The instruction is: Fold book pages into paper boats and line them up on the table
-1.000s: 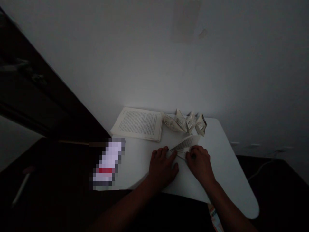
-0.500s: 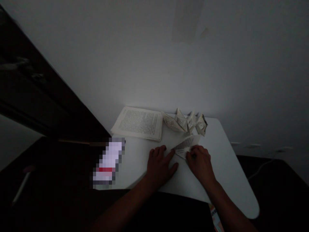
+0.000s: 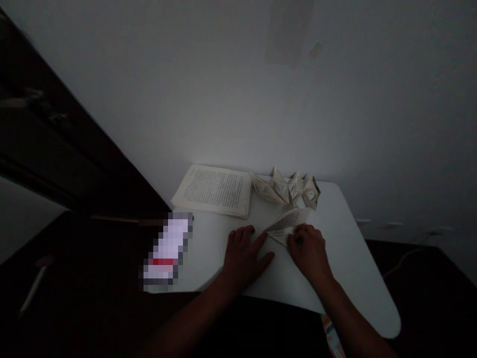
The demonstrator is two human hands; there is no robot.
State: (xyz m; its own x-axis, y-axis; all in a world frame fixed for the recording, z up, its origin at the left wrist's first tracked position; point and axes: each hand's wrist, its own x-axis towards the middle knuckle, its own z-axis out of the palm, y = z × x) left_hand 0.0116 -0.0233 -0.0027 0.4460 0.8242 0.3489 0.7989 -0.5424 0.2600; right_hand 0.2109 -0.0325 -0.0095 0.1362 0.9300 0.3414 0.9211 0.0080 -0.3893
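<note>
A printed sheet of paper (image 3: 286,224), partly folded to a point on its left, lies on the white table (image 3: 357,283). My right hand (image 3: 307,248) pinches its near right edge, the fingertips partly hiding the fold. With fingers spread, my left hand (image 3: 244,253) rests on the tabletop, its index fingertip at the paper's left corner. Behind the sheet stand several folded paper boats (image 3: 280,186) in a row. To their left lies a stack of printed pages (image 3: 216,191).
A blurred-out phone-like object (image 3: 167,248) lies at the table's left edge. The white wall (image 3: 223,99) rises behind the table, with a dark door (image 3: 74,129) at left. A cable (image 3: 404,258) hangs on the right.
My left hand has shifted slightly left, and more of the paper's left corner shows. My right hand stays on the fold, almost unmoved.
</note>
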